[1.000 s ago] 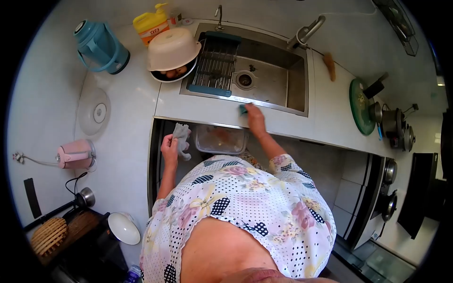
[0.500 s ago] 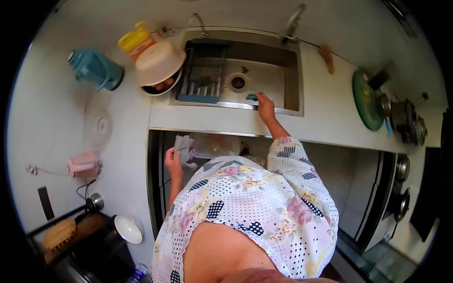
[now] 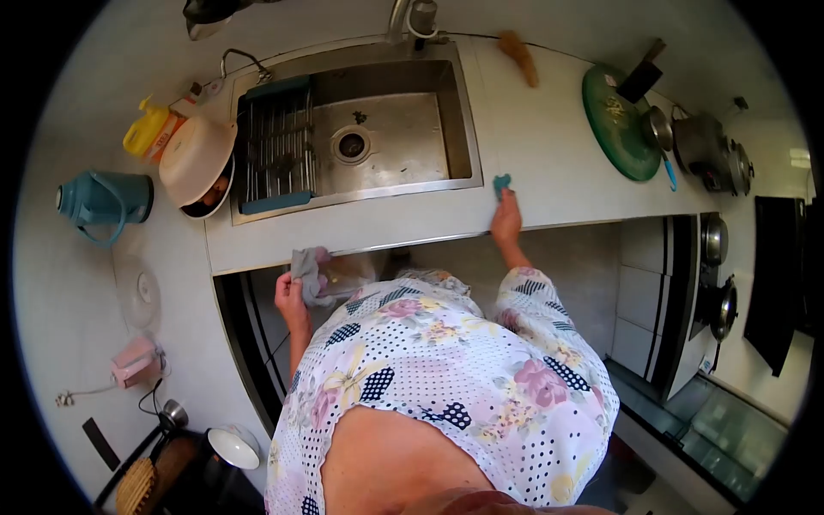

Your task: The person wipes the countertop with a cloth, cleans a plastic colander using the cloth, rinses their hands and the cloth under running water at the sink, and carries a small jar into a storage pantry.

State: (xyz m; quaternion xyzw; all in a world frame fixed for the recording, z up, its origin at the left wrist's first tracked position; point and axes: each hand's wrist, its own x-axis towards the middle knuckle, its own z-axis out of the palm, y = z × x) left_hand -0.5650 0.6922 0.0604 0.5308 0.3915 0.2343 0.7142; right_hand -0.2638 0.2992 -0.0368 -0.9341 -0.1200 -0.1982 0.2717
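My right hand (image 3: 506, 219) is closed on a small crumpled green cloth (image 3: 502, 182), which lies against the white countertop (image 3: 549, 154) just right of the sink (image 3: 378, 129). The front edge of the counter passes close below that hand. Lower left, my left hand (image 3: 292, 296) pinches a grey cloth (image 3: 309, 270) that hangs in front of the counter's edge. Something pinkish-purple shows beside the grey cloth. A drying rack (image 3: 279, 142) with dark green ends spans the sink's left part.
A pale basin (image 3: 197, 154), yellow bottle (image 3: 144, 129) and blue jug (image 3: 107, 204) stand left of the sink. On the right are a green board (image 3: 605, 120), a cleaver (image 3: 642, 81) and a small pan (image 3: 657, 129). The tap (image 3: 399, 19) rises behind the sink.
My right hand has moved from the sink's front rim to the countertop on its right, carrying the green cloth. The view has swung right. My left hand still holds the grey cloth.
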